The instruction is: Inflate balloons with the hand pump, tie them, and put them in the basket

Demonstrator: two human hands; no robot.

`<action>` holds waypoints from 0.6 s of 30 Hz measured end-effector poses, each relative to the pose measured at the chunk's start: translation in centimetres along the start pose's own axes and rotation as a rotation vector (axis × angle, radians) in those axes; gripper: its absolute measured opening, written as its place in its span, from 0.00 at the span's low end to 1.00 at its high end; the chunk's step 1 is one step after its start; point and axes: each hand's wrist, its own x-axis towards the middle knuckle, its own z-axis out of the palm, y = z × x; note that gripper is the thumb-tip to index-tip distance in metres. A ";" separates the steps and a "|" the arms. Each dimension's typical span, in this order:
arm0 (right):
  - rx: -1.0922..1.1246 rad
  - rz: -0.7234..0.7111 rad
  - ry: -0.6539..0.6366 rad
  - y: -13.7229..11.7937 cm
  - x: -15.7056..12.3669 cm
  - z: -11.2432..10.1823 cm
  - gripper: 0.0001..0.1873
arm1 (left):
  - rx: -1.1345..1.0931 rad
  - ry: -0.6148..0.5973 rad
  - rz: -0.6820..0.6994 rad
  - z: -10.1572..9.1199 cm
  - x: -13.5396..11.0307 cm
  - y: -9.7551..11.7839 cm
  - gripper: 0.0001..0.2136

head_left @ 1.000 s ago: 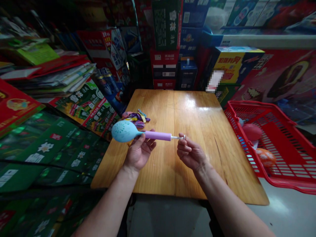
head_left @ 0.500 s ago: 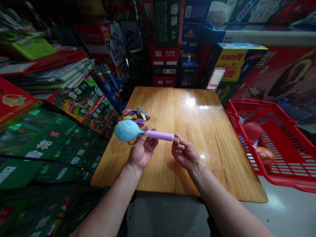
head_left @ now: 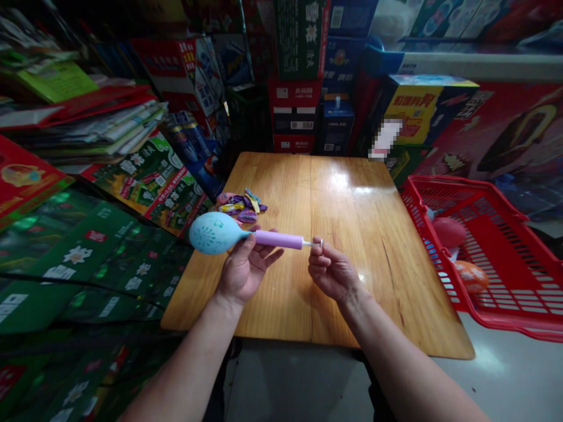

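Left hand point(head_left: 244, 272) curled around the lilac barrel of a hand pump point(head_left: 278, 239), fingers loosely wrapped, held above a wooden table point(head_left: 352, 205). Blue dotted balloon point(head_left: 214, 232), part inflated, sits on the pump nozzle. Right hand point(head_left: 334, 272) pinches the thin metal rod point(head_left: 312, 242) at the pump's end, probably thumb and forefinger; small in view. Deflated balloons point(head_left: 240, 207) lie just beyond. Red plastic basket point(head_left: 440, 186) at right, holding balloons point(head_left: 448, 232).
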 end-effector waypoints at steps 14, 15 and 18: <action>-0.030 -0.012 0.024 -1.1 -0.6 0.5 0.04 | -0.054 0.102 0.038 0.1 1.1 0.3 0.14; -0.026 -0.030 0.015 -1.3 -0.7 0.5 0.04 | -0.049 0.096 0.070 0.1 1.0 0.5 0.14; -0.021 -0.012 -0.005 -0.9 -0.6 0.3 0.04 | -0.011 0.032 0.034 0.1 0.5 0.0 0.15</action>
